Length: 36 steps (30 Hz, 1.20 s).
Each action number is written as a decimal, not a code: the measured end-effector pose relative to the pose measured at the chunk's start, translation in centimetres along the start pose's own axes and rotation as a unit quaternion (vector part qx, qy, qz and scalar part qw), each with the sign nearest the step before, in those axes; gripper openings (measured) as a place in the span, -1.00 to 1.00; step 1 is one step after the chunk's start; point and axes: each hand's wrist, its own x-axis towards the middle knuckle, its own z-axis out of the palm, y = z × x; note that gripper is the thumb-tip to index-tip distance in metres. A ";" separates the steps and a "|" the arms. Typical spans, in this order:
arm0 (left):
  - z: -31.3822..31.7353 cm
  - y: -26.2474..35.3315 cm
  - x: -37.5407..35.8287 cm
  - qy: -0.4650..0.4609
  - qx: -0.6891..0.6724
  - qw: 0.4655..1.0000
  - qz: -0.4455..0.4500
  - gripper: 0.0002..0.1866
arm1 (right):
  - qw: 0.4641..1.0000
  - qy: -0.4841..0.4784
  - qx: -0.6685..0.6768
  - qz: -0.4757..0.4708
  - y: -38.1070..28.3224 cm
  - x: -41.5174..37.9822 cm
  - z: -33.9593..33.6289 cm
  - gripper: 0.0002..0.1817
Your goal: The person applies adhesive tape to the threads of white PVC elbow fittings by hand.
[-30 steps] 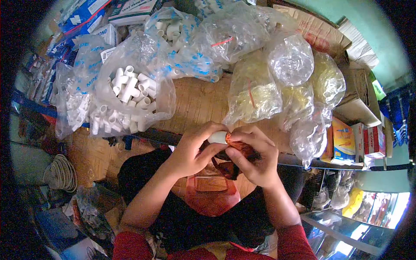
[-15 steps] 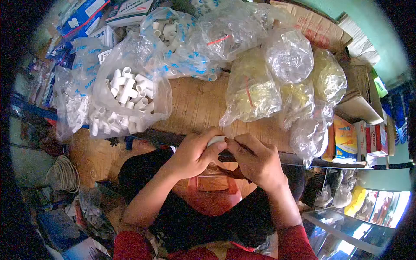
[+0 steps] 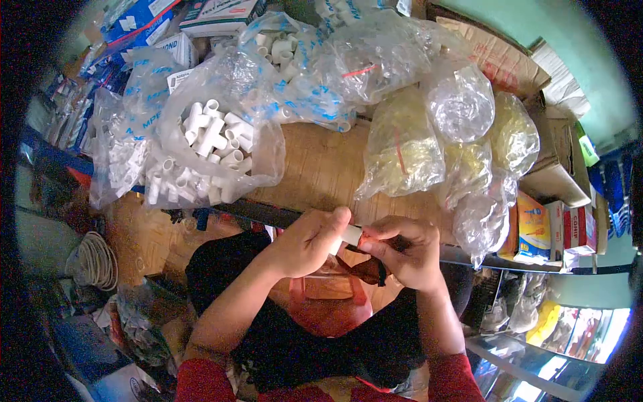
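My left hand (image 3: 303, 246) is closed around a white plastic pipe fitting (image 3: 351, 234), held above my lap just in front of the table edge. One end of the fitting points right, and its lower part shows below my fingers. My right hand (image 3: 410, 249) pinches a reddish-brown strip (image 3: 370, 271) against that right end. The strip's loose part hangs below my fingers, dark at its tip. Its material is not clear. Beyond my left hand, an open plastic bag (image 3: 266, 159) on the table holds several white pipe fittings (image 3: 211, 139), tees among them.
Tied clear bags (image 3: 405, 151) stand on the wooden table (image 3: 311, 157) toward the right. Small cardboard boxes (image 3: 534, 231) line its right end. Below me is a red plastic stool (image 3: 328, 311). A coil of pale cable (image 3: 97, 261) lies at left.
My left thumb has lifted off the fitting, and more of the white fitting shows. My right hand has opened out slightly and moved a little down and right, still holding the strip.
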 end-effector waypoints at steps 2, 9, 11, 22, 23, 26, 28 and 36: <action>0.3 0.3 0.1 0.042 -0.003 0.999 0.003 -0.36 | 0.998 0.056 0.017 0.021 -0.3 -0.2 0.9 -0.85; 0.3 1.3 0.3 0.064 0.065 0.995 -0.035 -0.29 | 0.989 0.045 -0.114 -0.088 -0.7 0.4 0.9 -0.89; 0.5 1.2 0.4 0.095 0.072 0.992 -0.035 -0.28 | 0.981 0.023 -0.163 -0.106 -1.2 0.5 0.8 -0.88; -0.3 3.3 0.7 -0.067 0.223 0.971 -0.056 -0.22 | 0.980 0.014 0.115 0.162 -0.4 0.5 0.1 -0.64; -0.5 3.2 0.7 -0.068 0.208 0.974 -0.053 -0.22 | 0.985 0.009 0.091 0.147 -0.2 0.5 0.5 -0.65; -0.5 2.2 0.7 -0.040 0.168 0.984 -0.033 -0.20 | 0.990 -0.005 0.042 0.137 0.6 0.4 0.6 -0.68; 0.6 0.8 0.6 0.015 0.150 0.989 -0.009 -0.16 | 0.983 -0.004 0.044 0.179 0.5 0.4 -0.2 -0.69; -0.3 2.1 0.6 0.068 0.126 0.973 0.179 -0.49 | 0.934 0.072 0.282 0.208 0.8 0.8 -0.4 -0.88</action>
